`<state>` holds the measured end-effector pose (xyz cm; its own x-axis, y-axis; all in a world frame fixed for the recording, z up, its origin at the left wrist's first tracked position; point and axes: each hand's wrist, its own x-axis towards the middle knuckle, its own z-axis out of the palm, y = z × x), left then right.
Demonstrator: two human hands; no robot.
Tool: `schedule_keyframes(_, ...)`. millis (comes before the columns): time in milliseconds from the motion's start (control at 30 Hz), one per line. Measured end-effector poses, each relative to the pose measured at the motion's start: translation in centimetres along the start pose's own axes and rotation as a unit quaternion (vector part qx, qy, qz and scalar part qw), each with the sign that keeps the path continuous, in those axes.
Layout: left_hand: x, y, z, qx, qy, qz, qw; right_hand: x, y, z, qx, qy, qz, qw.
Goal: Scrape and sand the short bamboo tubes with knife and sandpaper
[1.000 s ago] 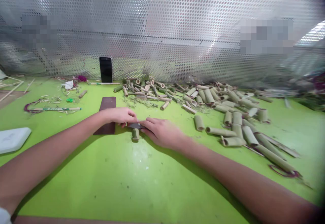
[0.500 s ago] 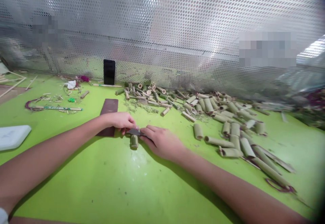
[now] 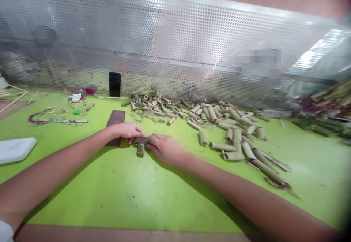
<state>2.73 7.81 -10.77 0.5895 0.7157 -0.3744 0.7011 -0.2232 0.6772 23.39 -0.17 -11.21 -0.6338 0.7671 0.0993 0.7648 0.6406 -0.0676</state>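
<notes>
1. White pad (image 3: 15, 149): lay flat at the table's left edge, well apart from the hands.
2. Brown slab (image 3: 115, 122): long axis ran away from the viewer; near end lay under the left hand.
3. Left hand (image 3: 126, 130): fingers curled, pinching the dark blade (image 3: 140, 140).
4. Bamboo piece (image 3: 140, 149): short tube under the blade at table centre, open end facing the viewer.
5. Right hand (image 3: 166, 148): fingertips closed on the blade's other end.
6. Bare green table (image 3: 131, 194): open in front.
7. Bamboo pile (image 3: 233, 132): crowded right.

Both forearms bare to the frame edge; a white sleeve (image 3: 4, 231) edge at the left elbow.
</notes>
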Motion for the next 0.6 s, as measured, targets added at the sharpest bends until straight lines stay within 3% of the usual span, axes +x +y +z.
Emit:
schedule_keyframes(167,0.0,-0.4,0.2,-0.020,-0.009,0.012,1.000,-0.5,-0.1,0.2,0.032,-0.007,-0.024,0.999)
schedule_keyframes(333,-0.7,0.1,0.1,0.010,0.004,0.011,1.000,-0.5,-0.6,0.1,0.022,0.016,0.024,0.999)
schedule_keyframes(600,-0.9,-0.2,0.5,0.014,0.022,0.035,0.999,-0.7,-0.5,0.1,0.052,0.009,0.017,0.998)
